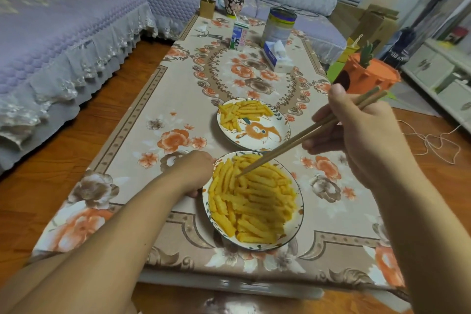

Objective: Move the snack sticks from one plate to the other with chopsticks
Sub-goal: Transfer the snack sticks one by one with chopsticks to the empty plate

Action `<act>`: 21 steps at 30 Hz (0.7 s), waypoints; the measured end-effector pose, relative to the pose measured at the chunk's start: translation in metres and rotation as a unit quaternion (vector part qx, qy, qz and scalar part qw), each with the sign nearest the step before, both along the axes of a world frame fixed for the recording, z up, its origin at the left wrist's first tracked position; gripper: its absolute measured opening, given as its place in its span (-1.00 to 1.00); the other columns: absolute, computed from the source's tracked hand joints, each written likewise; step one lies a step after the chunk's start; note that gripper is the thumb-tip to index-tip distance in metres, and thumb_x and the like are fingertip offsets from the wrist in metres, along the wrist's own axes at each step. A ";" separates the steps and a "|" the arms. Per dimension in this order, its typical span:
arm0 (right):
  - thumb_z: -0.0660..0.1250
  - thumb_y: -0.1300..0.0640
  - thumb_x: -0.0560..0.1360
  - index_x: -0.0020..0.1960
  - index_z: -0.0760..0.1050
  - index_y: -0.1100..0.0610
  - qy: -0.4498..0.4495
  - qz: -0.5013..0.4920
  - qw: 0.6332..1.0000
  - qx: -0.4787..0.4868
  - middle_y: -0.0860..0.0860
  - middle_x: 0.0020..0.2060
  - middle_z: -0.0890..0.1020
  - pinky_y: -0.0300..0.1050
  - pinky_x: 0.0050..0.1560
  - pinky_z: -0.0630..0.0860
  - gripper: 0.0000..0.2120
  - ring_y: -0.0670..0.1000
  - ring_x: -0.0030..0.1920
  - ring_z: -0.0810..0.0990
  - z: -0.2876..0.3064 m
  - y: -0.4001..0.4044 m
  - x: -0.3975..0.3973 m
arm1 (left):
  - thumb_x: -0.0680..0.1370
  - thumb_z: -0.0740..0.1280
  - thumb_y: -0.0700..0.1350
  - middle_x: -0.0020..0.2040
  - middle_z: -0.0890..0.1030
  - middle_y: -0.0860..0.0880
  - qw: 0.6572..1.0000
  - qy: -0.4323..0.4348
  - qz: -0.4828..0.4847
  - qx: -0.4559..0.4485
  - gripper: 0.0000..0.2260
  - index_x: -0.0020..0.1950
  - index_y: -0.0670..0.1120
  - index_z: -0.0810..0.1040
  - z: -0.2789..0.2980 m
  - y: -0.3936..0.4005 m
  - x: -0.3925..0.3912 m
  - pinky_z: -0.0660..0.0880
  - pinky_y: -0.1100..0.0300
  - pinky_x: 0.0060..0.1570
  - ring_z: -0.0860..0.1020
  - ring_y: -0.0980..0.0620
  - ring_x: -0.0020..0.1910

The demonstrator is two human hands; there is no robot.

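Two white patterned plates stand on a floral tablecloth. The near plate (297, 231) is heaped with yellow snack sticks (252, 201). The far plate (276, 140) has a smaller pile of sticks (239, 112) on its far left side and a bare orange picture on the rest. My right hand (362, 135) grips wooden chopsticks (305, 135), whose tips rest among the sticks at the far side of the near plate. My left hand (193, 173) holds the near plate's left rim, fingers curled.
Further back on the table (158, 140) are a milk carton (238, 37), a tin can (279, 25), a tissue pack (277, 57), a mug (233, 5) and a small brown box (207, 7). A purple sofa (63, 33) runs along the left. An orange carrot-shaped container (369, 74) stands right.
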State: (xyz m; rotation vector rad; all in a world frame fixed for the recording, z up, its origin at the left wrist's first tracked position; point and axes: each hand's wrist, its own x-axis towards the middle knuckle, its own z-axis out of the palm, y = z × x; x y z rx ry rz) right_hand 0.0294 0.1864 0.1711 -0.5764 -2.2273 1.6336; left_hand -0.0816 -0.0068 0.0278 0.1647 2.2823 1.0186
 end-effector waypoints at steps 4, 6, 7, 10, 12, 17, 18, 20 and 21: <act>0.15 -0.03 0.71 -0.12 0.55 0.32 0.020 -0.019 0.999 0.027 0.24 -0.37 0.68 0.07 -0.31 0.71 -0.53 0.19 -0.37 0.72 -0.016 -0.018 0.004 | 0.62 0.20 -0.30 -0.12 0.58 -0.11 1.000 0.012 0.000 0.000 -0.81 -0.05 -0.10 0.57 -0.003 0.000 -0.003 0.63 -0.09 -0.18 0.57 -0.10 -0.26; 0.16 -0.03 0.71 -0.13 0.56 0.32 0.025 -0.035 0.999 0.026 0.22 -0.38 0.68 0.10 -0.29 0.71 -0.53 0.18 -0.37 0.72 -0.026 -0.021 0.004 | 0.59 0.20 -0.34 -0.07 0.60 -0.18 1.000 0.003 -0.006 -0.004 -0.80 0.10 -0.20 0.59 -0.005 0.000 -0.005 0.63 -0.12 -0.19 0.58 -0.16 -0.24; 0.17 -0.02 0.71 -0.14 0.56 0.32 0.024 -0.039 0.999 0.023 0.22 -0.39 0.68 0.11 -0.29 0.71 -0.54 0.18 -0.38 0.72 -0.029 -0.022 0.004 | 0.59 0.20 -0.33 -0.10 0.58 -0.18 1.000 0.001 -0.009 -0.002 -0.79 0.12 -0.22 0.59 -0.007 0.000 -0.006 0.61 -0.06 -0.22 0.57 -0.16 -0.25; 0.20 -0.01 0.69 -0.14 0.57 0.33 0.019 -0.037 0.999 0.023 0.21 -0.40 0.68 0.07 -0.32 0.71 -0.56 0.17 -0.39 0.72 -0.032 -0.022 0.004 | 0.66 0.20 -0.22 -0.21 0.53 -0.05 1.000 0.010 0.012 0.019 -0.79 -0.11 -0.06 0.55 -0.010 0.002 -0.007 0.57 0.15 -0.39 0.54 -0.03 -0.32; 0.21 -0.01 0.69 -0.12 0.58 0.33 0.012 -0.024 0.999 0.032 0.22 -0.39 0.68 0.04 -0.33 0.70 -0.56 0.17 -0.38 0.72 -0.030 -0.020 0.001 | 0.68 0.20 -0.18 -0.21 0.53 0.01 0.999 0.010 0.028 0.030 -0.75 -0.17 0.02 0.49 -0.011 0.003 -0.007 0.58 0.17 -0.37 0.52 0.03 -0.31; 0.23 -0.01 0.69 -0.07 0.59 0.30 0.029 -0.036 0.997 0.056 0.22 -0.32 0.69 -0.02 -0.33 0.70 -0.61 0.15 -0.35 0.73 -0.020 -0.006 -0.015 | 0.60 0.19 -0.33 -0.02 0.64 -0.25 1.000 -0.002 -0.015 -0.004 -0.78 0.13 -0.22 0.59 -0.009 0.001 -0.009 0.64 -0.19 -0.12 0.61 -0.21 -0.22; 0.23 0.00 0.69 -0.06 0.59 0.29 0.046 -0.051 0.996 0.065 0.22 -0.30 0.69 -0.03 -0.32 0.69 -0.62 0.14 -0.35 0.73 -0.018 -0.001 -0.021 | 0.60 0.19 -0.32 -0.02 0.65 -0.27 1.000 0.002 -0.020 -0.003 -0.77 0.15 -0.22 0.59 -0.010 0.001 -0.010 0.63 -0.17 -0.16 0.61 -0.23 -0.24; 0.22 0.03 0.70 -0.07 0.60 0.27 0.076 -0.081 0.990 0.083 0.22 -0.28 0.69 -0.02 -0.29 0.70 -0.65 0.14 -0.33 0.73 -0.020 0.011 -0.035 | 0.60 0.18 -0.27 -0.04 0.65 -0.27 1.000 0.005 -0.024 -0.004 -0.78 0.13 -0.20 0.60 -0.010 0.002 -0.010 0.58 -0.06 -0.23 0.60 -0.23 -0.29; 0.22 0.04 0.70 -0.08 0.60 0.24 0.080 -0.095 0.988 0.091 0.20 -0.28 0.70 0.00 -0.26 0.71 -0.66 0.13 -0.33 0.74 -0.024 0.016 -0.044 | 0.60 0.17 -0.26 -0.02 0.66 -0.29 1.000 0.006 -0.025 -0.006 -0.77 0.14 -0.20 0.60 -0.011 0.002 -0.011 0.57 -0.04 -0.25 0.61 -0.26 -0.29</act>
